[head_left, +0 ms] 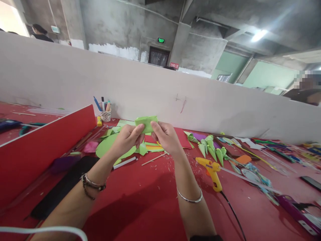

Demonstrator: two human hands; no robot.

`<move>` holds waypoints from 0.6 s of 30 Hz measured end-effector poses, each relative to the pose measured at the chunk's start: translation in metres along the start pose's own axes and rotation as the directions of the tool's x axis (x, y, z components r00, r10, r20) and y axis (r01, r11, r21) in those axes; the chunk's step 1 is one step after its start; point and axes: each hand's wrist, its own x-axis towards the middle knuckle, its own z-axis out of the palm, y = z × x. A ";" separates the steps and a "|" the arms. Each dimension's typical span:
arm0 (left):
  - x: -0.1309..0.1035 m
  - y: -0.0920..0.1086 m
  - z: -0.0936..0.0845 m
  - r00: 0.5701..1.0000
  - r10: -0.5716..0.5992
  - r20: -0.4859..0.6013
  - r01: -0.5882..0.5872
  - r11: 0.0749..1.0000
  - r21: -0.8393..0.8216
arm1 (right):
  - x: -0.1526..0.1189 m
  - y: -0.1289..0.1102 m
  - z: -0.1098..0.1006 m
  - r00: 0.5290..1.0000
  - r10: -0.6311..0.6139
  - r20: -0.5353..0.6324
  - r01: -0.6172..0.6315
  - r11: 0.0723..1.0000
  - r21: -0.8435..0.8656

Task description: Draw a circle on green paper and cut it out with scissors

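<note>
A folded piece of light green paper (146, 123) is held up above the red table, pinched at both ends. My left hand (129, 135) grips its left end, thumb on the near face and fingers curled behind. On its right end, my right hand (164, 134) has the same kind of pinch. Below and behind the hands lie a large round green paper piece (104, 147) and more green sheets. Several green paper cones (211, 147) rest to the right of my right hand. A yellow hot glue gun (210, 170) lies nearer me on that side.
A red divider (50, 147) stands at left, and a white partition (140, 87) runs along the back. A patterned cup (105, 115) holds pens. A purple power strip (298, 212), glue sticks, a white marker (124, 163) and a thin wooden stick (154, 159) lie on the table (140, 197).
</note>
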 end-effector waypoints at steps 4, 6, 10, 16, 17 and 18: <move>0.002 -0.003 -0.007 0.999 0.012 -0.041 -0.010 0.998 0.059 | 0.007 0.002 -0.002 0.993 -0.013 0.114 0.003 0.996 0.090; 0.003 -0.006 -0.010 0.999 -0.019 -0.028 0.021 0.998 0.052 | 0.012 0.006 -0.002 0.992 -0.046 0.118 0.036 0.996 0.087; 0.004 -0.011 -0.015 0.999 -0.043 -0.015 0.042 0.999 -0.032 | 0.024 0.019 0.008 0.991 -0.070 0.112 0.049 0.984 0.174; 0.009 -0.021 -0.021 0.993 -0.110 -0.043 0.108 0.993 -0.052 | 0.039 0.041 0.031 0.977 -0.014 0.211 -0.103 0.840 0.532; 0.010 -0.025 -0.023 0.989 -0.138 -0.051 0.138 0.990 -0.009 | 0.043 0.046 0.032 0.975 0.013 0.220 -0.123 0.861 0.494; 0.012 -0.028 -0.025 0.985 -0.165 -0.055 0.168 0.985 0.051 | 0.047 0.053 0.032 0.972 0.060 0.225 -0.151 0.897 0.416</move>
